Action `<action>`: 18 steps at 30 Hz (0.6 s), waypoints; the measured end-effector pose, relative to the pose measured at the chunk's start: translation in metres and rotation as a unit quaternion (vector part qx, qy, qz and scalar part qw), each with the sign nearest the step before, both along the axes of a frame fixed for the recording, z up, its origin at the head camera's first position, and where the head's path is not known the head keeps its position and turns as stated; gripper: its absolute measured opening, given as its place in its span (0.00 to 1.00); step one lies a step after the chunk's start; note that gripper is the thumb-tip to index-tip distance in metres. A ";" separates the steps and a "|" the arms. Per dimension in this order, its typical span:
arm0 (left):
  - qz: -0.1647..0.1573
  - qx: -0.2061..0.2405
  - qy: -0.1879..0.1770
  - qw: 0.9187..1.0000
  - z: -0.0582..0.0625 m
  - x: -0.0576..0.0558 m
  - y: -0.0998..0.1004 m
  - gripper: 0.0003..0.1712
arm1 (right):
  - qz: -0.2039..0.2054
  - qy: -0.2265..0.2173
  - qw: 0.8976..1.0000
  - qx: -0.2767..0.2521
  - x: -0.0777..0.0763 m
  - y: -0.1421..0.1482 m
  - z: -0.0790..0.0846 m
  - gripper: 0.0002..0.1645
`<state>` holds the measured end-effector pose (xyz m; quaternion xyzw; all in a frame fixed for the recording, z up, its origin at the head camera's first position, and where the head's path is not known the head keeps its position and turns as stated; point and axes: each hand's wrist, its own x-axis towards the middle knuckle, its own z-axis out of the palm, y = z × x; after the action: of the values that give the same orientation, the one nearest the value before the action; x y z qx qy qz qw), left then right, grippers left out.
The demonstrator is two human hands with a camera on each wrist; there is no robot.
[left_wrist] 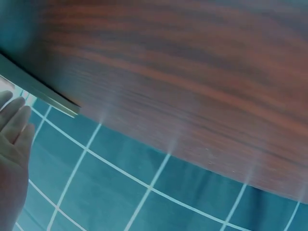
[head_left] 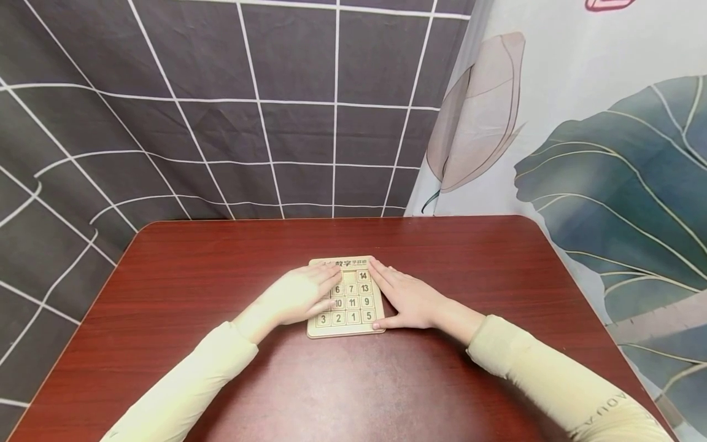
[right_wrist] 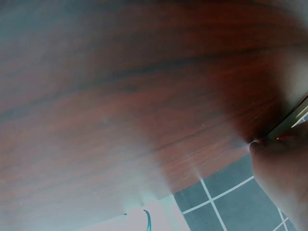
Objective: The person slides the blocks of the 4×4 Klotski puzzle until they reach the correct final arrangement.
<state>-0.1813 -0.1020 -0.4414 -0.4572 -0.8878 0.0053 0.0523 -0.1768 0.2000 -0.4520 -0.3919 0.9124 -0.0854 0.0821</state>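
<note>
A wooden sliding number puzzle (head_left: 345,332) lies flat on the table in the head view, with numbered square tiles and one bare slot in its top row. Across its left part reaches my left hand (head_left: 301,293), fingers extended over the upper left tiles and hiding some numbers. My right hand (head_left: 411,299) rests along the puzzle's right side; its straight fingers touch near the upper right corner and the thumb touches the lower right corner. In the left wrist view the puzzle's edge (left_wrist: 38,89) appears beside the left fingers. The right wrist view shows only a sliver of the puzzle (right_wrist: 284,126).
The dark red wooden table (head_left: 221,258) extends around the puzzle. Behind it hangs a dark grey curtain (head_left: 298,135) with white grid lines. A white leaf-patterned curtain (head_left: 552,73) hangs at the right.
</note>
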 end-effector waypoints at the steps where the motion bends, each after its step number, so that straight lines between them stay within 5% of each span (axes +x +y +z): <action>1: 0.002 0.002 0.000 1.000 0.000 0.001 -0.002 0.35 | 0.000 0.000 1.000 0.000 0.000 0.000 0.000 0.70; 18: -0.019 0.001 0.032 0.999 0.002 0.004 0.001 0.33 | 0.001 0.003 1.000 0.000 0.000 0.001 0.000 0.71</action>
<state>-0.1776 -0.1015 -0.4395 -0.4732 -0.8770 0.0184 0.0813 -0.1770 0.2008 -0.4525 -0.3932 0.9122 -0.0837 0.0797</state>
